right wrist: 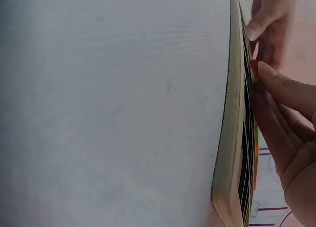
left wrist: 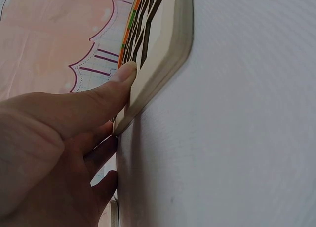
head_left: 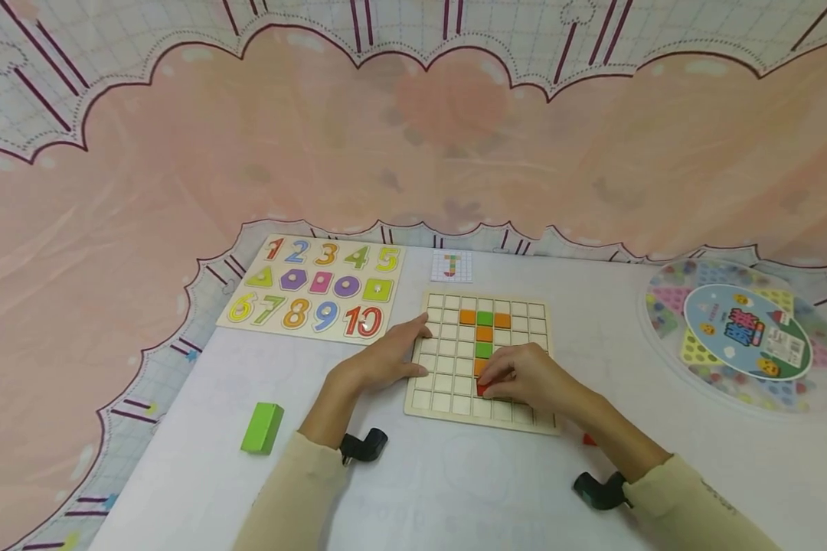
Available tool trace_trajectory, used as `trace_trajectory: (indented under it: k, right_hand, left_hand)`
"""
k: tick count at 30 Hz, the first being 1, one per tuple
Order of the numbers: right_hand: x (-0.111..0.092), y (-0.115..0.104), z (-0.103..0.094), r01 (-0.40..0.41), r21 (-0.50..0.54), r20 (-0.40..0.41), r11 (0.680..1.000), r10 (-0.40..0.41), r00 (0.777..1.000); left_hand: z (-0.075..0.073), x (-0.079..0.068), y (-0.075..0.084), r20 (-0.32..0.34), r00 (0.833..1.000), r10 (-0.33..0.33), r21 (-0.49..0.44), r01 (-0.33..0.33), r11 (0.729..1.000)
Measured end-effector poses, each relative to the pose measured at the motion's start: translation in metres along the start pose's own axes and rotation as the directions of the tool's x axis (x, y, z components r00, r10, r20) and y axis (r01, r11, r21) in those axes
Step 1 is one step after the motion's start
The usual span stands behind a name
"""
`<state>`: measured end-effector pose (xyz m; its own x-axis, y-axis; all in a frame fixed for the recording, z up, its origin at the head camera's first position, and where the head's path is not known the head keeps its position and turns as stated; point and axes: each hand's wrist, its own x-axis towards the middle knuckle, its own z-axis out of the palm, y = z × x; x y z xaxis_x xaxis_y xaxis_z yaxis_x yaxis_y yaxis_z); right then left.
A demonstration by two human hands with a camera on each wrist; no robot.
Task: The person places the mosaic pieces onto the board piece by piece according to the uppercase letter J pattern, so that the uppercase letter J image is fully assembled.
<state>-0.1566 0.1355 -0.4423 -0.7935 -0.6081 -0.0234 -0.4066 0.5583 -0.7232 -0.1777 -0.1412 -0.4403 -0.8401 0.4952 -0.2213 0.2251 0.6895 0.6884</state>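
A wooden grid board (head_left: 448, 415) lies on the table with orange and green square blocks (head_left: 485, 334) set in a T-like pattern. My right hand (head_left: 531, 376) pinches a small red block (head_left: 482, 389) between thumb and fingers, at the lower end of the coloured column. In the right wrist view the red block (right wrist: 254, 63) shows at the thumb tip; its full shape is hidden. My left hand (head_left: 384, 356) rests against the board's left edge, fingers spread. The left wrist view shows its thumb (left wrist: 106, 96) lying on the board's rim.
Behind the board lies a pattern card (head_left: 452, 265) with a coloured J. A number-and-shape puzzle (head_left: 303, 330) is at the back left, a green block (head_left: 262, 428) at the front left. Another red piece (head_left: 589, 439) lies near my right forearm. A round clear package (head_left: 747, 333) sits at the right.
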Motion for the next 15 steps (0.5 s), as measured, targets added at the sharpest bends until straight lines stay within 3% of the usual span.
trace_trajectory:
  k: [15]
  right_hand:
    - [0.0060, -0.0083, 0.0055, -0.061, -0.081, -0.005, 0.995, 0.061, 0.998]
  left_hand:
    - [0.0010, -0.0002, -0.0022, -0.002, 1.000, 0.007, 0.006, -0.007, 1.000]
